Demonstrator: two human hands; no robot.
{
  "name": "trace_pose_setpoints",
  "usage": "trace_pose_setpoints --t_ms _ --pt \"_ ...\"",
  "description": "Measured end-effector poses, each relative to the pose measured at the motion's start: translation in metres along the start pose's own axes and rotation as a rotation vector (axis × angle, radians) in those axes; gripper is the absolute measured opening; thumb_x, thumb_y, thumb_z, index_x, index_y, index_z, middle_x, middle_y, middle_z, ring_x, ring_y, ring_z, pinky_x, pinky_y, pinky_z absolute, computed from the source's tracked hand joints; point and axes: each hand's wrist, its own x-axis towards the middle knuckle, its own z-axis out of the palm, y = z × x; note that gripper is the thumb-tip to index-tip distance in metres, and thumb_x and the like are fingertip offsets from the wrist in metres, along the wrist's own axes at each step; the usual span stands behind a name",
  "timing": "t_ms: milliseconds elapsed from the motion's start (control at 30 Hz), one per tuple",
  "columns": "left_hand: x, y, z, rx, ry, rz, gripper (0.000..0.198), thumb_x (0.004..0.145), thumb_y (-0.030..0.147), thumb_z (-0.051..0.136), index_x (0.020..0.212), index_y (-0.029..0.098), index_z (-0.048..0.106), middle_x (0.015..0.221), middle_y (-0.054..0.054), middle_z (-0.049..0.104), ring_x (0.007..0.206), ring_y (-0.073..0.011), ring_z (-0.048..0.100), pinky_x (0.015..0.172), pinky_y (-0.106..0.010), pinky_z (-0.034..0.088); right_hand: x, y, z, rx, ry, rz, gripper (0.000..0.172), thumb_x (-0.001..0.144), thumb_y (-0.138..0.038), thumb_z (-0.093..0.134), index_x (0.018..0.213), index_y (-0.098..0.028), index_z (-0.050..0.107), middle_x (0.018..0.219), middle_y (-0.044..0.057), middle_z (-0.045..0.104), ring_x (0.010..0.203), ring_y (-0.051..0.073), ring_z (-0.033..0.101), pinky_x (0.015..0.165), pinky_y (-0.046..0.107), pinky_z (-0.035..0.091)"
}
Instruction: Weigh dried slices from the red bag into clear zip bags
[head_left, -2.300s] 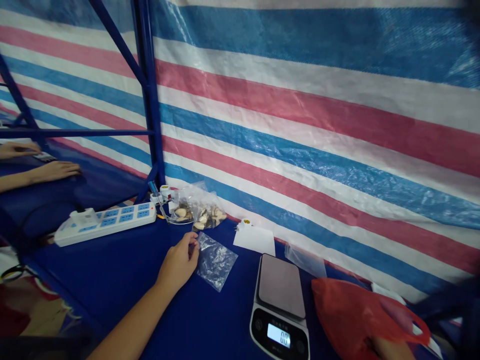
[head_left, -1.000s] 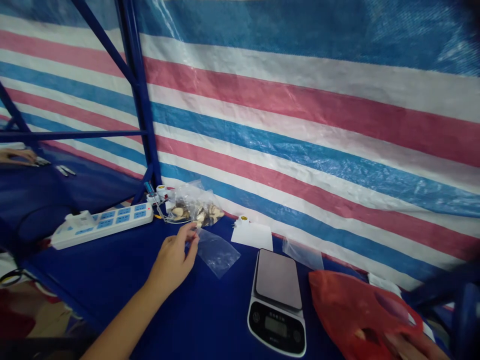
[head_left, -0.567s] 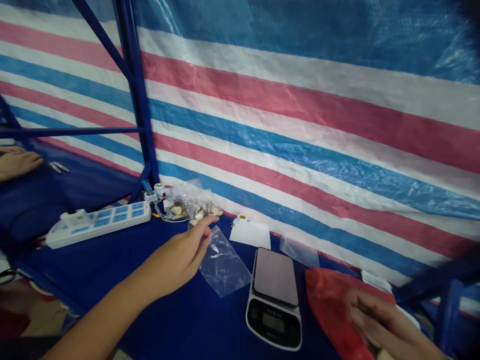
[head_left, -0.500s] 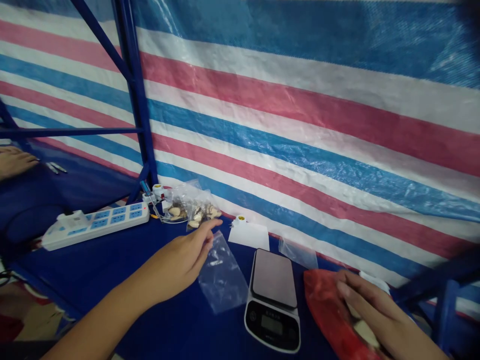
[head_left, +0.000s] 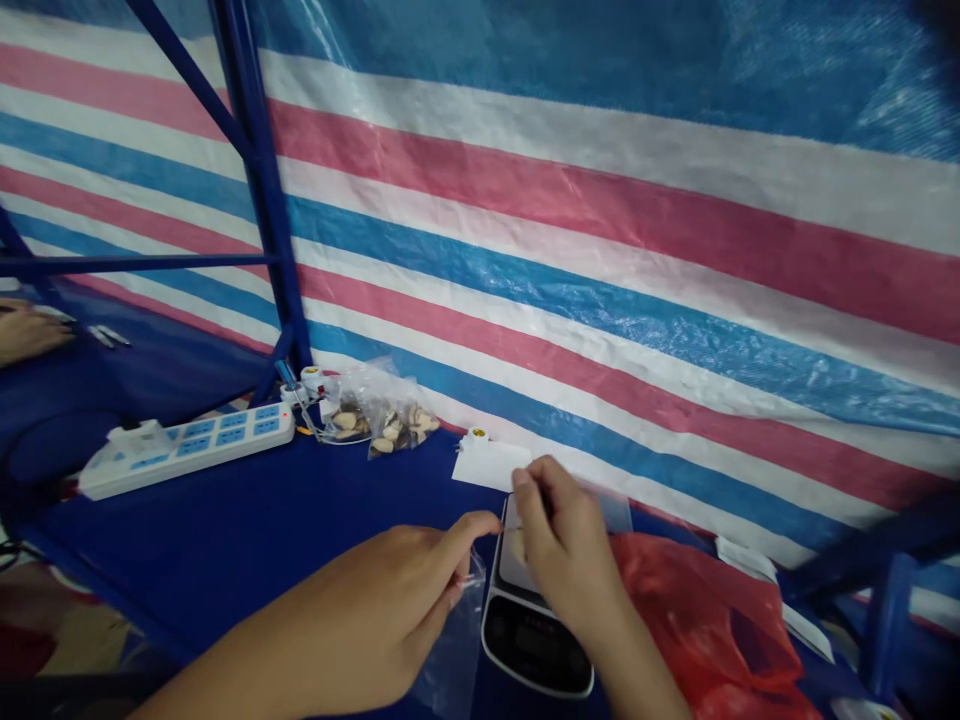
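Observation:
My left hand is closed on a clear plastic bag, which hangs below the fingers on the left side of the digital scale. My right hand is over the scale's platform, its fingers bent together and close to my left fingertips. Beneath them a pale slice shows in part; the hand hides most of it and much of the platform. To the right of the scale lies a crumpled red plastic bag, touched by neither hand.
Clear bags of pale slices lie at the back, near a white power strip. A white paper with a small white fitting is behind the scale. Another person's hand is at far left. A striped tarp hangs behind.
My right hand has left the red bag and moved left over the scale. My left hand has moved right and down and taken hold of the clear bag.

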Motion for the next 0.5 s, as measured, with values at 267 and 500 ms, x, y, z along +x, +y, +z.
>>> trace_pose_setpoints --t_ms 267,500 --pt "-0.001 0.001 0.010 -0.042 -0.097 -0.011 0.049 0.100 0.025 0.042 0.147 0.032 0.035 0.090 0.000 0.067 0.076 -0.0153 0.063 0.067 -0.025 0.047 0.004 0.013 0.011 -0.070 0.006 -0.001 0.040 0.100 -0.053 0.049 0.075 -0.022 0.052 0.053 -0.004 0.055 0.050 0.012 0.054 0.054 0.024 0.034" --pt "-0.004 0.010 0.013 -0.111 -0.096 0.027 0.044 0.091 0.012 0.044 0.132 0.029 0.047 0.099 -0.001 0.068 0.084 -0.0148 0.064 0.072 -0.025 0.050 0.003 0.013 0.020 -0.052 -0.062 0.030 0.041 0.102 -0.052 0.046 0.075 -0.021 0.053 0.059 -0.003 0.062 0.053 0.012 0.059 0.054 0.023 0.035"
